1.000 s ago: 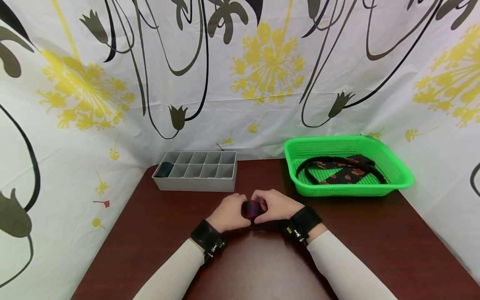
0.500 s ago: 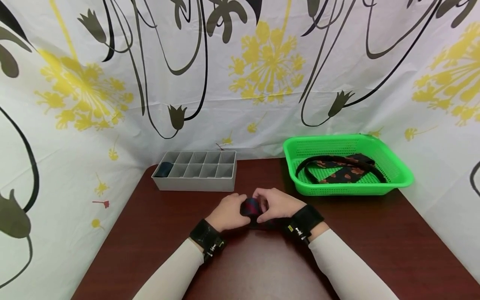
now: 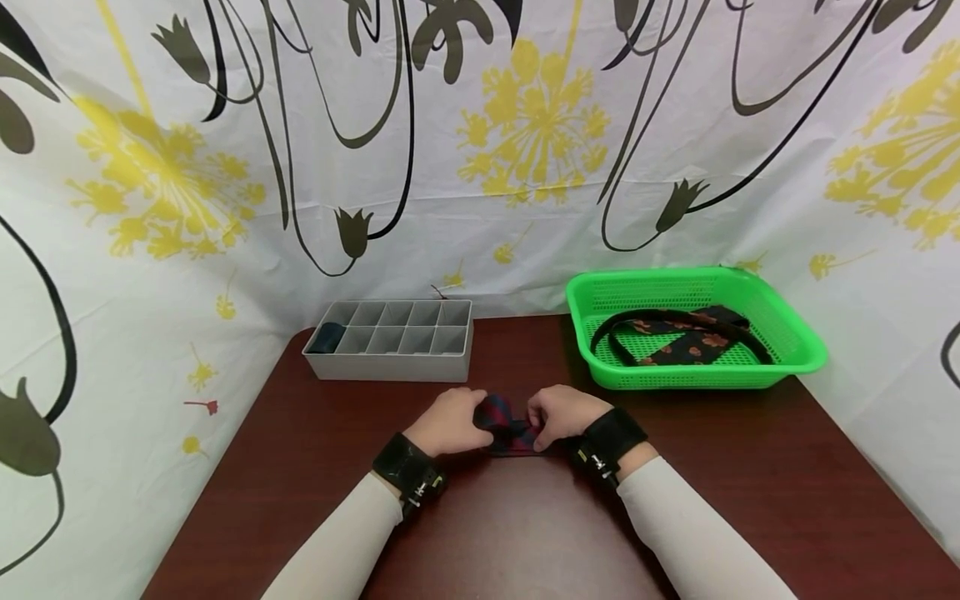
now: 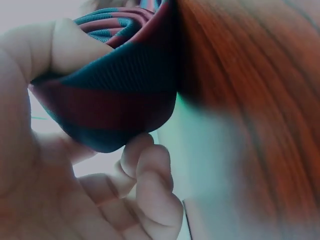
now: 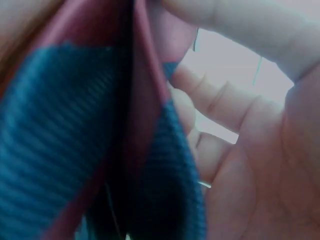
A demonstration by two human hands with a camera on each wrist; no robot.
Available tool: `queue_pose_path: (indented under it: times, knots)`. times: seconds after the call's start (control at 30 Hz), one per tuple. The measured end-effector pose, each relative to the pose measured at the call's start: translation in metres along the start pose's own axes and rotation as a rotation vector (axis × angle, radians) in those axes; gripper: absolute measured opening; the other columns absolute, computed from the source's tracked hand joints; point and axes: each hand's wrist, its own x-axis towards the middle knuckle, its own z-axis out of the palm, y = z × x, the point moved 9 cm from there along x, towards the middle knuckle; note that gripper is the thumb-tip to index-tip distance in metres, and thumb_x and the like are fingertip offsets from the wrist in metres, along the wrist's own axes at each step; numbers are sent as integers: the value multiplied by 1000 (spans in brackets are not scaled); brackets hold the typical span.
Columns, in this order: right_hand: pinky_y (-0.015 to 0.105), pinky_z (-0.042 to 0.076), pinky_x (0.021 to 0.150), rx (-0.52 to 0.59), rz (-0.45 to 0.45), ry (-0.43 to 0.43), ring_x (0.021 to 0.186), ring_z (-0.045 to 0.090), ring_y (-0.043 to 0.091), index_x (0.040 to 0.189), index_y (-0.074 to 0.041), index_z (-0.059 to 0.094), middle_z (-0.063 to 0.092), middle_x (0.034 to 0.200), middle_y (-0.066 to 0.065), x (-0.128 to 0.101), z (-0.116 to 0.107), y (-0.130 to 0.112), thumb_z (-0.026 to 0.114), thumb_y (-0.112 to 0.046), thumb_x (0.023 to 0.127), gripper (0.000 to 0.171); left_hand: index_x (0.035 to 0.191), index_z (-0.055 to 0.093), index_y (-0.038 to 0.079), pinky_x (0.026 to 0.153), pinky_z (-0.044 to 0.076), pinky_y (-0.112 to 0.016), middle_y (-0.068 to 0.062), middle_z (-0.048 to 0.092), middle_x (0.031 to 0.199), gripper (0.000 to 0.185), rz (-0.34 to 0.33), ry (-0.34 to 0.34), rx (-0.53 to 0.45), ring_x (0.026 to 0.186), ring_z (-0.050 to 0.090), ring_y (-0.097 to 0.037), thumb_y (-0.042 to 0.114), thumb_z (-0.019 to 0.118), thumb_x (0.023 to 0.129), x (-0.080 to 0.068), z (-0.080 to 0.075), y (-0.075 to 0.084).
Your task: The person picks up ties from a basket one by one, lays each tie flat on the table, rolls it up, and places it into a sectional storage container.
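A red and blue striped necktie, partly rolled up, lies on the dark wooden table between the two hands. In the left wrist view, the coil of the necktie shows its wound layers. My left hand grips this coil from its left side, between thumb and fingers. To the right, my right hand pinches a loose part of the necktie. Close up in the right wrist view, the folded edges of the necktie run up to the thumb and fingertips.
A grey divided box stands at the back left, with a dark blue roll in its front-left compartment. At the back right, a green basket holds a dark floral tie. A patterned curtain hangs behind the table.
My right hand has moved slightly right, apart from the left hand, and more of the striped necktie shows between them. The left hand has shifted slightly left with the coil.
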Motion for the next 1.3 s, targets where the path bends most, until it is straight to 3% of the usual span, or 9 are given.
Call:
queue_pose_path:
  times: [0.27,0.47,0.67,0.87,0.97,1.03,1.13,1.23,1.3]
  knots:
    - [28,27,56,62,68,-41,54,23,10,55,-23,40,28,55,-10,-17,-11,22,89,-20,77,54,144,60,-2,103,54,-45,-19,70,133,75,-49,19,55,122,66,-33,31,77,79,-2,-5,-2]
    - [26,34,56,111,132,-67,50,31,9,54,-22,46,36,53,-11,-25,-17,45,86,-28,85,51,138,65,-3,99,57,-43,-18,74,125,70,-137,59,111,114,70,-33,29,79,78,-8,-19,-11]
    - [27,34,56,119,148,-51,50,33,9,58,-21,50,38,55,-9,-27,-24,52,80,-29,93,47,117,74,8,75,56,-37,-6,76,95,48,-135,50,171,87,68,-23,31,81,75,-11,-25,-13]
    - [28,34,57,102,156,-24,52,34,10,62,-20,52,39,57,-8,-26,-28,50,77,-26,95,42,137,69,6,87,58,-40,-11,77,117,65,-125,16,163,104,70,-26,29,80,77,-13,-25,-11]
    - [29,36,60,65,167,19,57,41,11,72,-17,57,46,65,-6,-24,-29,47,80,-24,92,31,137,68,4,87,58,-41,-14,76,118,66,-118,21,170,107,70,-28,27,80,75,-14,-24,-9]
    - [30,38,63,49,123,72,63,44,12,84,-15,60,49,71,-5,-21,-32,38,81,-23,89,23,130,71,6,81,57,-39,-11,75,110,61,-104,25,189,101,69,-25,28,80,74,-14,-22,-7]
    - [30,42,69,120,-39,152,70,48,12,104,-14,63,52,79,-4,-13,-35,12,84,-24,88,28,115,73,11,68,52,-35,-5,70,94,50,-75,37,209,87,64,-19,33,80,72,-12,-20,-2]
    - [28,47,71,252,-229,148,69,54,11,120,-14,66,58,79,-4,-7,-30,-21,85,-27,90,37,103,70,16,60,47,-32,0,63,84,43,-50,51,203,76,58,-15,39,82,69,-9,-19,4]
    - [26,49,70,300,-292,150,66,55,9,121,-15,67,60,76,-6,-3,-25,-35,84,-28,92,36,100,67,18,59,47,-31,2,61,82,42,-31,58,178,73,56,-14,42,84,69,-7,-19,7]
